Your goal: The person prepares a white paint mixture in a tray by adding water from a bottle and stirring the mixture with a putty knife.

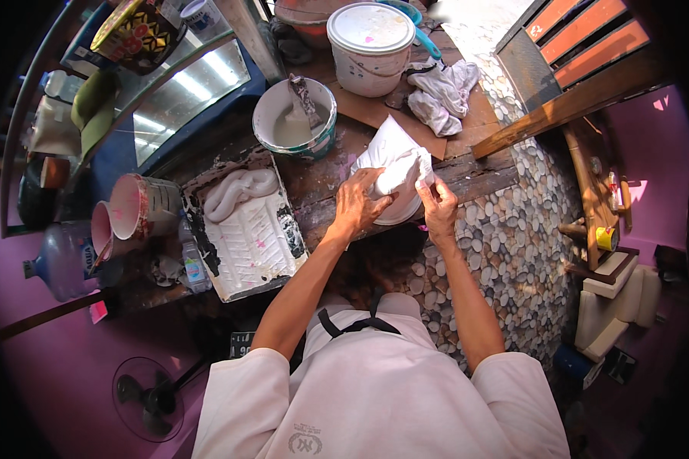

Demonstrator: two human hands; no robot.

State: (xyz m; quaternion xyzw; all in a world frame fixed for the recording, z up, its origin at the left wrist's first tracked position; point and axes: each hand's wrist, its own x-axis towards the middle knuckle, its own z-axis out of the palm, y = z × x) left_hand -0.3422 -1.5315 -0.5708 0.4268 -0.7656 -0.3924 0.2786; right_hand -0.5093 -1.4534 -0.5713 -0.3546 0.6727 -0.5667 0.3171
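Observation:
A white plastic bag with a gathered, crumpled end sits at the near edge of the wooden table, over a round pale tub or lid that it partly covers. My left hand grips the bag's near left side, thumb and fingers closing on it. On the other side, my right hand pinches the bunched edge of the bag. What is inside the bag cannot be seen. Beyond my left hand stands a bucket of pale liquid with a paintbrush leaning in it.
A paint-crusted roller tray holding a coiled pale strip lies to the left, beside stained tubs. A lidded white bucket and a crumpled cloth are farther back. Pebbled floor and a wooden beam lie right.

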